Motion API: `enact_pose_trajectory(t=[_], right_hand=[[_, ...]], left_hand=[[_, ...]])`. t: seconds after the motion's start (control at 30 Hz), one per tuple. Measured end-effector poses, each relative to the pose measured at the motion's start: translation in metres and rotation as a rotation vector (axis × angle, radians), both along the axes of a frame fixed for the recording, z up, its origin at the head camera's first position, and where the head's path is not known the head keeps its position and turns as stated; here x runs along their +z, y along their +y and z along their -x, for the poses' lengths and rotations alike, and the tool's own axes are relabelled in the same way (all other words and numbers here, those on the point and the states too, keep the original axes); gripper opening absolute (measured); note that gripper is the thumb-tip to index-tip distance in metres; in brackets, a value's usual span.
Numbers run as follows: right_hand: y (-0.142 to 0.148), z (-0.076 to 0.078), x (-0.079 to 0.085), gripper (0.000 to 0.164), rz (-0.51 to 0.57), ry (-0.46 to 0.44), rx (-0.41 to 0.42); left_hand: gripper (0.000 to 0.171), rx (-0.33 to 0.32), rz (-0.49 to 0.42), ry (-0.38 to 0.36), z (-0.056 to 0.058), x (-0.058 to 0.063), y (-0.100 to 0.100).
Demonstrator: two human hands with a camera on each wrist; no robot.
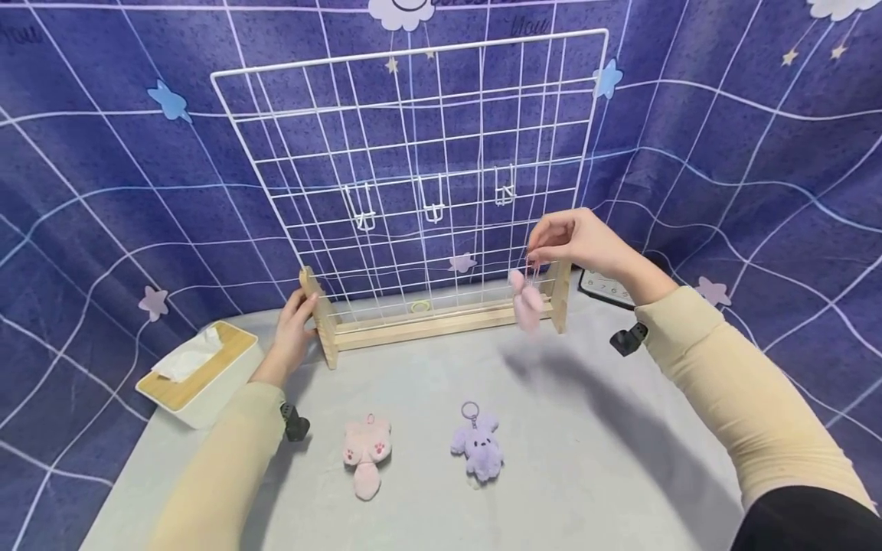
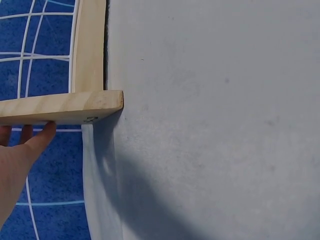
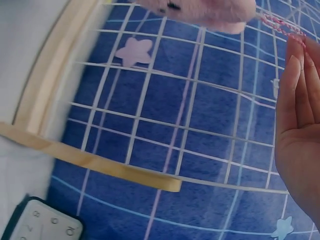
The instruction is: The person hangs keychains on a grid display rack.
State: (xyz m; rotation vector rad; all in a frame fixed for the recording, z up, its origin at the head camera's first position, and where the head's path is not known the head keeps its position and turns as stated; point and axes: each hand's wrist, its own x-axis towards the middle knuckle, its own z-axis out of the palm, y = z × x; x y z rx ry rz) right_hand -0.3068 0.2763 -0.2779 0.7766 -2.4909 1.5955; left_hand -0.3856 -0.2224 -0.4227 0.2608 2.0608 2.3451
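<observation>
My right hand (image 1: 575, 243) pinches the pink chain loop (image 3: 282, 25) of a pink plush keychain (image 1: 527, 306), which dangles in front of the right side of a white wire grid rack (image 1: 413, 138). In the right wrist view the plush (image 3: 210, 12) hangs from the loop at the fingertips. My left hand (image 1: 291, 337) rests its fingers against the outer face of the rack's left wooden foot (image 1: 319, 317). Three white hooks hang on the grid; the right hook (image 1: 505, 187) is nearest the right hand.
On the table lie a pale pink plush keychain (image 1: 367, 451) and a lilac plush keychain (image 1: 480, 448). A tissue box (image 1: 200, 375) stands at the left. Behind the right wrist is a dark-framed device with numbers (image 1: 605, 287). A blue patterned curtain (image 1: 758, 191) surrounds the table.
</observation>
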Motion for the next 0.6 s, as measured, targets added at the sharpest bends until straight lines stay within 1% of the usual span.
enact_pose_trajectory(t=[0.1, 0.2, 0.4, 0.5, 0.6], right_hand=[[-0.001, 0.003, 0.008, 0.012, 0.030, 0.017, 0.011], [-0.001, 0.006, 0.015, 0.012, 0.041, 0.047, 0.006], [0.001, 0.012, 0.035, 0.010, 0.139, 0.080, -0.006], [0.001, 0.016, 0.045, 0.010, 0.204, 0.070, 0.018], [-0.001, 0.018, 0.052, 0.010, 0.240, 0.064, 0.027]], left_hand=[[0.034, -0.006, -0.008, 0.001, -0.006, 0.004, 0.002], [0.033, -0.009, -0.010, -0.009, -0.007, 0.005, 0.002], [0.025, -0.026, -0.033, -0.015, -0.005, 0.002, 0.001], [0.024, -0.036, -0.043, -0.009, -0.004, 0.002, 0.001], [0.027, -0.034, -0.036, -0.008, -0.004, 0.004, 0.001]])
